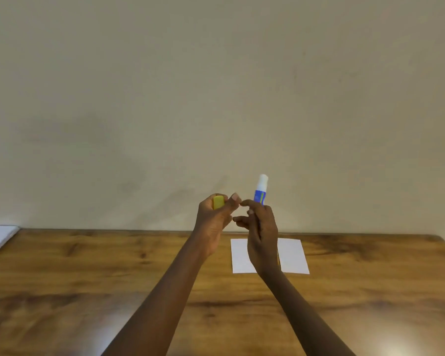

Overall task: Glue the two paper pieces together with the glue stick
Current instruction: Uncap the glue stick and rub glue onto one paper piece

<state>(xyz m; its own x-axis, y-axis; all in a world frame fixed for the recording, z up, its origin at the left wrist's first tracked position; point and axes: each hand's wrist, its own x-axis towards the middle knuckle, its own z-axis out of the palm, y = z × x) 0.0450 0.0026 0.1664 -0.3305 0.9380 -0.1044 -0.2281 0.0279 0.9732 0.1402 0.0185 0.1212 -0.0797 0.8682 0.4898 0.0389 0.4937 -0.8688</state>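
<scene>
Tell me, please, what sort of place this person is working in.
Likely a plain desk at home or in an office: a wood-grain tabletop, a bare beige wall directly behind it, and white paper sheets lying on it.

Both raised: left hand (213,222) holds cap (218,202), right hand (263,237) grips glue stick (260,191).

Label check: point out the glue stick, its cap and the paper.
glue stick (259,197), head view, blue barrel.
yellow cap (218,202), head view, side wall.
paper (292,255), head view, bare right part.
</scene>
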